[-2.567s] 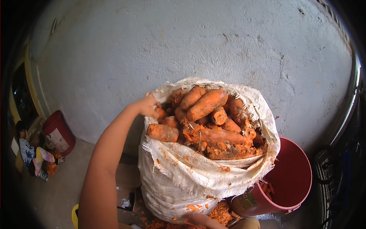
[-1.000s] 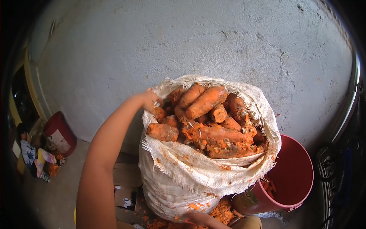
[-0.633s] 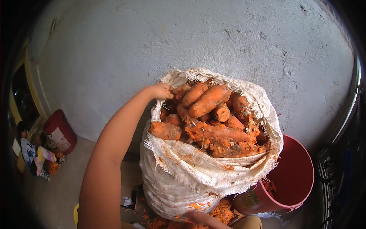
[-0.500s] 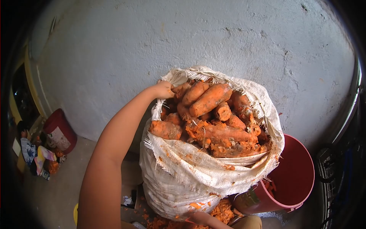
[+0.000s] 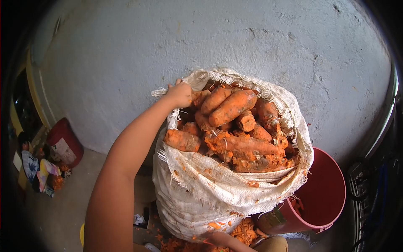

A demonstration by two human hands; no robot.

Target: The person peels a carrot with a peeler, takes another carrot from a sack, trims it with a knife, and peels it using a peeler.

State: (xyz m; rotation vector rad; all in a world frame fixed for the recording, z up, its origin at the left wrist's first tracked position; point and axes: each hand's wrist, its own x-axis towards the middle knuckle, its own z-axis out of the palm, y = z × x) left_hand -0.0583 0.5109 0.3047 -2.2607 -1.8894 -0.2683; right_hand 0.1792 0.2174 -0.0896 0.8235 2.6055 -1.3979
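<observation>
In the head view, my left hand [image 5: 181,94] is closed on the upper left rim of a white woven sack [image 5: 197,180], and a frayed flap sticks out beyond my fingers. The sack stands upright, its mouth folded wide. Large orange carrots [image 5: 233,109] fill it to the top, several with dark, dirty skin and some broken or mushy. Low at the bottom edge, my right hand [image 5: 217,239] is against the foot of the sack. Its fingers are mostly hidden, and a small reddish edge shows beside it.
A dark red bucket [image 5: 325,193] with some orange pieces stands right of the sack. Orange shavings [image 5: 245,232] lie around the sack's base. A grey wall [image 5: 235,38] rises close behind. Another red bucket [image 5: 65,143] and colourful wrappers [image 5: 47,172] are at the far left.
My left hand has lifted slightly, drawing the sack's rim up and to the left, so a frayed flap now shows. My right hand and the carrots are nearly unmoved.
</observation>
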